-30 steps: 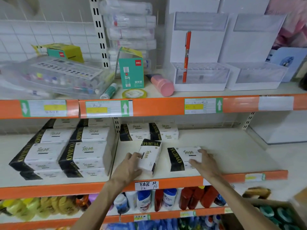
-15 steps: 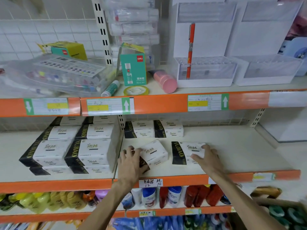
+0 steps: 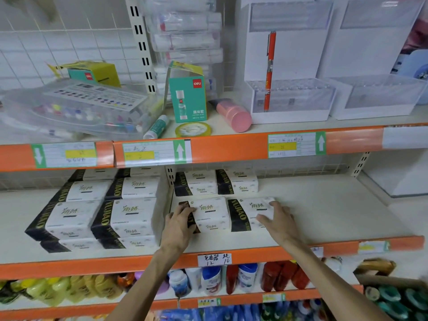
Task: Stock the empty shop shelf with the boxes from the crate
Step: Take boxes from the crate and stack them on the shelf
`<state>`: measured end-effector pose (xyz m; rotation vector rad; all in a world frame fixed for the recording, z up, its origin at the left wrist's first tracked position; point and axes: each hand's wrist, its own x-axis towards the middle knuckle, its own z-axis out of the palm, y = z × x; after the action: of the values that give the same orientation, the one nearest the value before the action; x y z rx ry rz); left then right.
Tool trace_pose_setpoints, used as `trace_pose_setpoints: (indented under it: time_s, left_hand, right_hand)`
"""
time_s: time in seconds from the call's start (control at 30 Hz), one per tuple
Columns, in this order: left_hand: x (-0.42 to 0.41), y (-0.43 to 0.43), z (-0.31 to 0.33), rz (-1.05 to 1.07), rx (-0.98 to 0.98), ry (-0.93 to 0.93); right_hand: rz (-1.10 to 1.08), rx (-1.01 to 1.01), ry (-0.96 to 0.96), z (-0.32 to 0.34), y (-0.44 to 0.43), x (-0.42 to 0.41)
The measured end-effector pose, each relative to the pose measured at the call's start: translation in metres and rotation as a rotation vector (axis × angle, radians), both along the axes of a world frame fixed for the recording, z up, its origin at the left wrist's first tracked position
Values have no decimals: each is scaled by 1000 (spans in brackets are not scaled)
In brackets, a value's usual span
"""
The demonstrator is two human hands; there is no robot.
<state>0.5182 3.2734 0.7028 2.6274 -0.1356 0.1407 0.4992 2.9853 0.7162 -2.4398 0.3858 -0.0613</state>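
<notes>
Two black-and-white tissue boxes lie flat side by side on the middle shelf [image 3: 324, 212]. My left hand [image 3: 179, 228] grips the black left end of the left box [image 3: 212, 213]. My right hand [image 3: 279, 220] rests with spread fingers on the right end of the right box [image 3: 249, 210]. Two more boxes [image 3: 215, 183] stand right behind them. To the left a stack of the same boxes [image 3: 102, 209] fills the neighbouring bay. The crate is not in view.
The middle shelf is bare to the right of my hands. Its orange front lip [image 3: 254, 254] carries a handwritten label [image 3: 214, 259]. Above, stationery, a pink tube [image 3: 232, 114] and white display bins [image 3: 289, 98] crowd the upper shelf. Bottles [image 3: 210, 279] fill the shelf below.
My left hand has turned the left box from upright and tilted to lying flat, lined up against the right box. My right hand has stayed on the right box.
</notes>
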Motion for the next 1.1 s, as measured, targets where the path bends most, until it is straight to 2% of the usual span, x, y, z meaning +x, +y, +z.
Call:
trace_pose_setpoints:
  time_s: [0.2, 0.57, 1.1]
  left_hand:
    - [21, 11, 7, -10, -97, 37]
    - [58, 13, 6, 26, -157, 45]
    - [73, 17, -4, 38, -221, 49]
  right_hand:
    - [85, -39, -16, -7, 12, 6]
    - [66, -135, -2, -9, 25, 42]
    - [22, -9, -15, -14, 19, 75]
